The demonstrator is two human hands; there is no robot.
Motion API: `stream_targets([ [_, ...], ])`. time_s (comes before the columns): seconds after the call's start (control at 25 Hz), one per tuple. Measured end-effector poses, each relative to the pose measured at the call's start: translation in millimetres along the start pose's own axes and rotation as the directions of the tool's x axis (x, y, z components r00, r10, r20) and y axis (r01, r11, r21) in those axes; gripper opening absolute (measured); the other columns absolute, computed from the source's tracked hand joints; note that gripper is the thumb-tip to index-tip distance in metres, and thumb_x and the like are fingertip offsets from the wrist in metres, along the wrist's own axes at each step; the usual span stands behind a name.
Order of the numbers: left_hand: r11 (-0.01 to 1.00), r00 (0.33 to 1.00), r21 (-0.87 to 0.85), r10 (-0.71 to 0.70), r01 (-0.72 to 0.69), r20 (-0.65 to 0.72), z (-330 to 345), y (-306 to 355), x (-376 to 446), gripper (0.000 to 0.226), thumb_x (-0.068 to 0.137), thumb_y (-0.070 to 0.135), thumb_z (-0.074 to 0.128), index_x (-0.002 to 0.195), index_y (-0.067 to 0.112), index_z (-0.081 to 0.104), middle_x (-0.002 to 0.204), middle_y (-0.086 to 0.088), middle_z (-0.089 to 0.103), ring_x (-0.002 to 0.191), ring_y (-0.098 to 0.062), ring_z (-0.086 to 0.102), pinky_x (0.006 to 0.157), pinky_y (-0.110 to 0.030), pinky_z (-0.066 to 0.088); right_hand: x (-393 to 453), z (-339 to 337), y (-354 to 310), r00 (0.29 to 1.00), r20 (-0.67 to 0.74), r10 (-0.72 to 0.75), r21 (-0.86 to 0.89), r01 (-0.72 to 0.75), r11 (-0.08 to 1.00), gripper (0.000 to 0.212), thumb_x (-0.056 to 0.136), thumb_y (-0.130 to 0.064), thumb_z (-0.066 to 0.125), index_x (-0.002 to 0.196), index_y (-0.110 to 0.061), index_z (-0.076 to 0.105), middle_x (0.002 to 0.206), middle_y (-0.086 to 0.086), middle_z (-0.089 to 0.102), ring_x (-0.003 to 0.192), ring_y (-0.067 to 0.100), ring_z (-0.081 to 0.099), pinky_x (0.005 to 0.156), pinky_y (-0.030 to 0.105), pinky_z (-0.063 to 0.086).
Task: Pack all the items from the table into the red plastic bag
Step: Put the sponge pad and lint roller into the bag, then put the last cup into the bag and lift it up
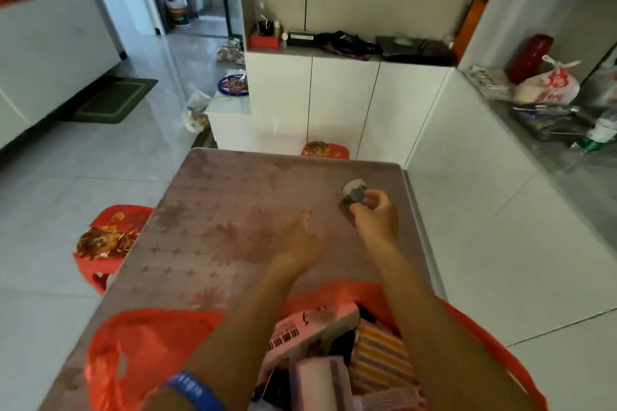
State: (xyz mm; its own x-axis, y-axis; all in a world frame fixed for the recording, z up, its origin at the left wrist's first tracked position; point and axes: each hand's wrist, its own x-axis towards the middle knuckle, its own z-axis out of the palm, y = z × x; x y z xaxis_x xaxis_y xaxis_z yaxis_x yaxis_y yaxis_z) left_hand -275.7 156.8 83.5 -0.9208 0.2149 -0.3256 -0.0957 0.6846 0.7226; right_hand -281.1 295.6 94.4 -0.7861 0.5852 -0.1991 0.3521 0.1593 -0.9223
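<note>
A small grey and white rolled item (pixel 354 191) lies near the far right corner of the brown patterned table (pixel 213 227). My right hand (pixel 376 214) pinches it at its near side. My left hand (pixel 300 242) hovers over the middle of the table, fingers loosely extended and holding nothing. The red plastic bag (pixel 140 347) lies open at the table's near edge under my forearms. Inside it are a pink packet (pixel 300 330), an orange striped cloth (pixel 380 354) and a pale pink box (pixel 320 380).
Two red stools stand by the table, one at the left (pixel 110 240) and one behind the far edge (pixel 325 150). White cabinets (pixel 334 100) with clutter on top rise beyond. A counter at the right holds a white bag (pixel 547 85) and bottles.
</note>
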Motion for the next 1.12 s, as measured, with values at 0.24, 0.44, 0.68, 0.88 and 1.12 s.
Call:
stream_targets([
  [0.24,0.963,0.985,0.264,0.015,-0.062,0.174,34.6,-42.9,147.5,0.063,0.095,0.017,0.053,0.151,0.013,0.025,0.153,-0.013,0.038,0.136,-0.033,0.041,0.109,-0.043,0.039,164.6,65.9,62.0,0.998,-0.058,0.017,-0.598,-0.048,0.800,0.091,0.080,-0.033,0.075,0.151,-0.019,0.020,0.154,0.012,0.030,0.135,0.036,0.036,0.106,0.049,0.036],
  [0.44,0.806,0.972,0.549,0.136,-0.221,0.192,52.2,-97.1,179.4,0.082,0.088,0.026,0.053,0.155,0.022,0.006,0.153,-0.009,0.035,0.137,-0.034,0.037,0.109,-0.053,0.033,218.2,89.1,114.5,0.999,0.038,-0.021,-0.778,0.043,0.627,0.097,0.081,-0.028,0.076,0.153,-0.018,0.011,0.158,0.017,0.023,0.140,0.038,0.031,0.111,0.051,0.030],
  [0.68,0.747,0.978,0.635,0.107,-0.198,0.179,45.2,-118.2,150.0,0.070,0.090,0.026,0.044,0.153,0.022,0.013,0.150,-0.006,0.039,0.134,-0.031,0.041,0.108,-0.052,0.033,196.7,79.1,112.4,0.994,-0.048,0.101,-0.771,-0.101,0.628,0.095,0.060,-0.035,0.086,0.139,-0.010,0.039,0.122,0.013,0.062,0.105,0.030,0.063,0.092,0.038,0.052],
  [0.88,0.781,0.978,0.596,0.084,-0.185,0.193,3.4,-76.9,97.5,0.073,0.086,0.025,0.053,0.152,0.023,0.021,0.153,-0.009,0.036,0.137,-0.033,0.037,0.110,-0.050,0.035,111.3,53.7,69.7,0.980,0.022,0.197,-0.377,-0.174,0.910,0.104,0.060,-0.032,0.083,0.143,-0.011,0.024,0.120,0.009,0.059,0.080,0.020,0.065,0.064,0.030,0.055],
  [1.12,0.914,0.957,0.316,0.285,-0.253,-0.059,-40.8,-16.4,-71.1,0.037,0.091,0.019,0.056,0.128,0.017,0.061,0.123,-0.007,0.067,0.107,-0.022,0.064,0.090,-0.031,0.051,-102.9,-23.9,-12.5,0.991,0.129,-0.020,0.183,-0.004,0.983,0.066,0.069,-0.035,0.080,0.121,-0.021,0.042,0.108,0.001,0.061,0.083,0.015,0.066,0.067,0.032,0.056],
])
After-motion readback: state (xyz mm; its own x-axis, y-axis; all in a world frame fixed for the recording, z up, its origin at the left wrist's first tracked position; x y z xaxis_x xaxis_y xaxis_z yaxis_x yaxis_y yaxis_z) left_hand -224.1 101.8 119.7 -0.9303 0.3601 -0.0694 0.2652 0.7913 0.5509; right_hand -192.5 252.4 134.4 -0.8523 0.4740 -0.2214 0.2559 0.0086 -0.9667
